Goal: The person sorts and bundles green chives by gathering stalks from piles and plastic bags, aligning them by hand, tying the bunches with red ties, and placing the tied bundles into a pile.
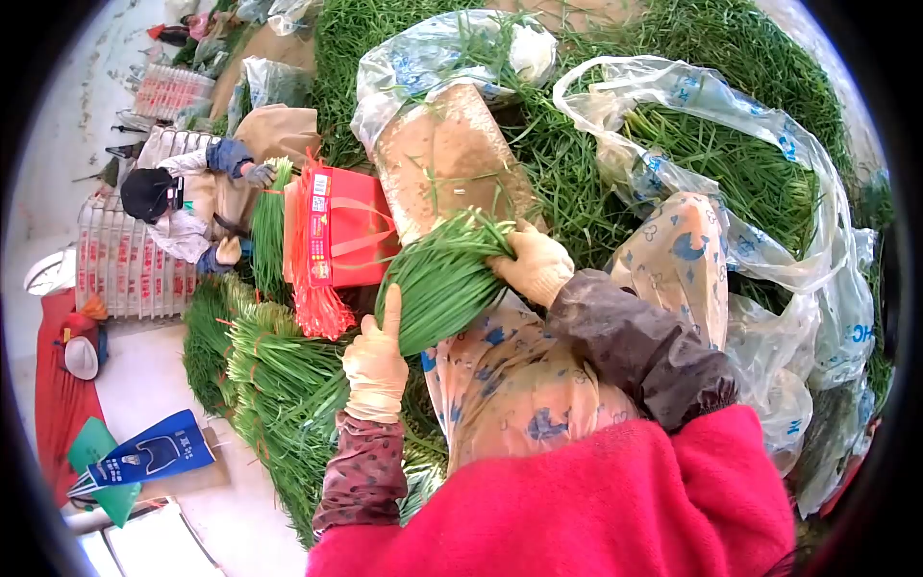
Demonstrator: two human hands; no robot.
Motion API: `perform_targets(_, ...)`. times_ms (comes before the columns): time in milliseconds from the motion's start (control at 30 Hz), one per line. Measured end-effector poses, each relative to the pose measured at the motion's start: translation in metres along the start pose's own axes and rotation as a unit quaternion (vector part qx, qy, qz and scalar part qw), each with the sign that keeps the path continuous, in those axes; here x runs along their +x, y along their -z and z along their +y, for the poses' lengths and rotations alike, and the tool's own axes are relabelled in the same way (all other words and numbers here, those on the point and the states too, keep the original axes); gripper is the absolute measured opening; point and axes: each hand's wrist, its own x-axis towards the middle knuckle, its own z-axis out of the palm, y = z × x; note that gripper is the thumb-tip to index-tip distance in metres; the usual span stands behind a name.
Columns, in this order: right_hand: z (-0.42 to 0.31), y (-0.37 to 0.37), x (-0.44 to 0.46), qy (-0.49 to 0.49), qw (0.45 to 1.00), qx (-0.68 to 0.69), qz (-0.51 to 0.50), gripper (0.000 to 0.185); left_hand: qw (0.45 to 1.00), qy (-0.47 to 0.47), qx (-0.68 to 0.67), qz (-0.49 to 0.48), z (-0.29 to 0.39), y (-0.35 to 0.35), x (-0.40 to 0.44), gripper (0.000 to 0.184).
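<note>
The heap of loose greens (577,173) lies across the top and right. The clear bag (812,173) at the right stands open, its rim spread wide, with loose greens inside. A stack of tied bunches (279,375) lies at the lower left, red ties around some of them. Across the floor area, at the upper left, a co-worker (197,207) in a black cap has gloved hands at another bunch (269,226). The second clear bag (389,62), at the top, lies crumpled with leaf scraps on it. The brown board (452,154) is wet and littered with bits of leaf. The red bag (358,216) sits left of the board, handles up (red strips (322,306) hang beside it); its contents cannot be told. The held bunch (442,279) is between the wearer's two gloved hands, pale ends toward the top. The right hand (535,263) has its grip closed on the bunch near those ends. The left hand (375,363) touches the opposite side, index finger straight; how far its grip is closed cannot be told.
</note>
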Motion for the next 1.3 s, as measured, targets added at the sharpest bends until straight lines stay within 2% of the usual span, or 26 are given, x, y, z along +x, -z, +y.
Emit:
perform_targets(100,0.027,-0.008,0.001,0.018,0.999,-0.042,-0.003,0.032,0.999,-0.015,0.019,-0.024,-0.002,0.012,0.002,0.098)
perform_targets(133,0.045,-0.019,0.003,0.05,0.994,-0.088,0.028,0.025,0.998,-0.025,0.034,-0.038,-0.003,0.013,0.001,0.096)
perform_targets(200,0.039,0.004,0.018,-0.169,0.954,-0.203,-0.145,0.02,0.998,-0.041,0.043,-0.036,-0.01,0.014,-0.003,0.095)
perform_targets(233,0.091,-0.015,0.049,-0.152,0.938,-0.229,-0.211,0.032,0.997,-0.055,0.054,-0.029,-0.014,0.014,-0.003,0.095)
perform_targets(267,0.103,-0.006,0.043,-0.187,0.93,-0.237,-0.211,0.034,0.996,-0.055,0.054,-0.043,-0.017,0.016,-0.005,0.094)
perform_targets(333,0.097,0.021,0.027,-0.215,0.939,-0.229,-0.14,0.039,0.995,-0.068,0.065,-0.045,-0.024,0.019,-0.009,0.095)
perform_targets(367,0.088,0.032,0.02,-0.192,0.952,-0.223,-0.084,0.043,0.993,-0.081,0.077,-0.047,-0.026,0.021,-0.011,0.096)
perform_targets(433,0.072,0.043,0.003,-0.043,0.969,-0.237,0.057,0.054,0.992,-0.093,0.076,-0.044,-0.028,0.023,-0.011,0.096)
perform_targets(467,0.052,0.055,0.001,-0.007,0.975,-0.22,0.017,0.058,0.991,-0.104,0.074,-0.028,-0.029,0.022,-0.011,0.097)
perform_targets(500,0.038,0.062,0.007,0.012,0.977,-0.187,-0.103,0.065,0.991,-0.115,0.072,-0.011,-0.029,0.022,-0.009,0.097)
perform_targets(533,0.016,0.071,0.004,0.032,0.97,-0.089,-0.224,0.067,0.99,-0.119,0.066,-0.027,-0.027,0.026,-0.007,0.095)
perform_targets(600,0.002,0.052,-0.002,0.137,0.967,-0.058,-0.206,0.068,0.989,-0.135,0.058,-0.005,-0.023,0.026,-0.003,0.093)
perform_targets(633,-0.007,0.041,-0.006,0.176,0.968,-0.062,-0.167,0.061,0.988,-0.145,0.05,0.014,-0.021,0.026,-0.001,0.092)
perform_targets(700,-0.007,0.017,0.002,0.259,0.953,0.063,-0.145,0.048,0.987,-0.154,0.047,0.018,-0.018,0.032,0.0,0.089)
perform_targets(767,-0.01,0.013,-0.003,0.127,0.953,0.228,-0.153,0.034,0.988,-0.15,0.001,0.022,-0.016,0.036,0.0,0.089)
perform_targets(833,0.004,-0.004,0.003,0.08,0.907,0.409,-0.065,0.023,0.988,-0.154,-0.007,0.027,-0.02,0.038,-0.002,0.09)
perform_targets(900,0.021,-0.003,0.018,-0.046,0.867,0.496,0.015,0.021,0.986,-0.161,-0.02,0.036,-0.021,0.041,-0.003,0.09)
perform_targets(967,0.05,-0.001,0.037,-0.11,0.759,0.639,0.063,0.02,0.985,-0.165,-0.037,0.034,-0.021,0.046,-0.005,0.091)
perform_targets(1033,0.075,0.009,0.035,-0.184,0.754,0.624,0.093,0.022,0.986,-0.161,-0.03,0.024,-0.022,0.046,-0.008,0.092)
perform_targets(1100,0.15,0.016,0.053,-0.133,0.591,0.794,-0.049,0.023,0.984,-0.163,-0.049,0.048,-0.024,0.056,-0.011,0.091)
perform_targets(1133,0.151,0.024,0.056,-0.206,0.708,0.676,0.016,0.022,0.985,-0.163,-0.046,0.039,-0.027,0.06,-0.014,0.09)
perform_targets(1167,0.147,0.035,0.053,-0.269,0.798,0.533,0.082,0.022,0.985,-0.163,-0.046,0.035,-0.031,0.06,-0.016,0.09)
perform_targets(1200,0.145,0.039,0.048,-0.159,0.912,0.371,0.068,0.027,0.984,-0.17,-0.031,0.041,-0.034,0.059,-0.017,0.088)
perform_targets(1233,0.11,0.059,0.038,-0.153,0.987,0.025,0.045,0.032,0.983,-0.176,-0.015,0.048,-0.036,0.059,-0.017,0.087)
perform_targets(1267,0.088,0.06,0.028,-0.083,0.988,-0.105,0.078,0.035,0.983,-0.179,-0.01,0.038,-0.036,0.059,-0.017,0.085)
perform_targets(1300,0.067,0.059,0.022,-0.012,0.966,-0.232,0.112,0.038,0.982,-0.183,-0.01,0.038,-0.036,0.058,-0.015,0.085)
